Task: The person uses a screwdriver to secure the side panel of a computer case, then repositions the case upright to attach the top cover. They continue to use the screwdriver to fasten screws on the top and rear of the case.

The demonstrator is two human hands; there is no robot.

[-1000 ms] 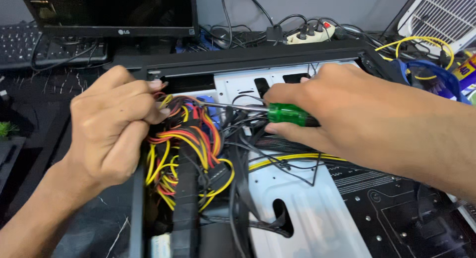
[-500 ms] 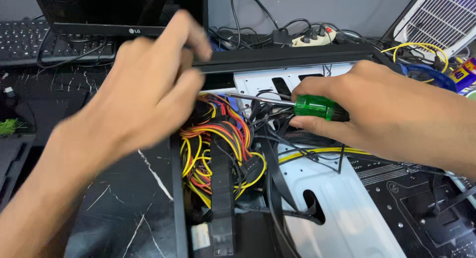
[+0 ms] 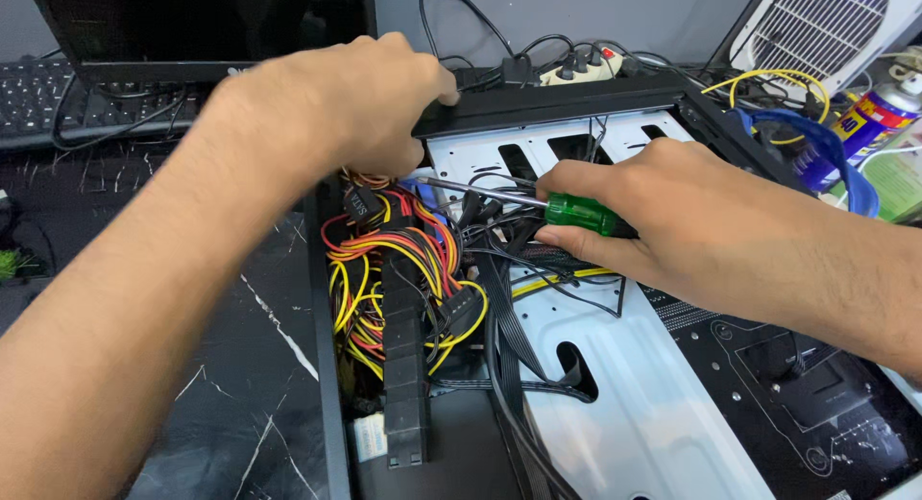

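Observation:
An open black computer case [image 3: 327, 365] lies on its side, with a bundle of red, yellow, orange and black power cables [image 3: 394, 269] inside. My left hand [image 3: 336, 106] rests curled over the case's upper left corner, fingers on the black top rail [image 3: 547, 101]. My right hand [image 3: 672, 221] grips a green-handled screwdriver [image 3: 576, 212]. Its metal shaft points left toward the corner under my left hand. The tip is hidden by my fingers.
A white metal motherboard tray [image 3: 634, 394] fills the case's middle. A black monitor [image 3: 192, 29] and keyboard [image 3: 38, 97] sit at the back left, a power strip [image 3: 586, 70] behind the case, a spray can [image 3: 864, 116] and white fan grille [image 3: 826, 29] at the right.
My left hand lifted off the cable bundle, swept up and now settles on the case's top corner. The view shifted left. My right hand keeps the screwdriver in nearly the same pose.

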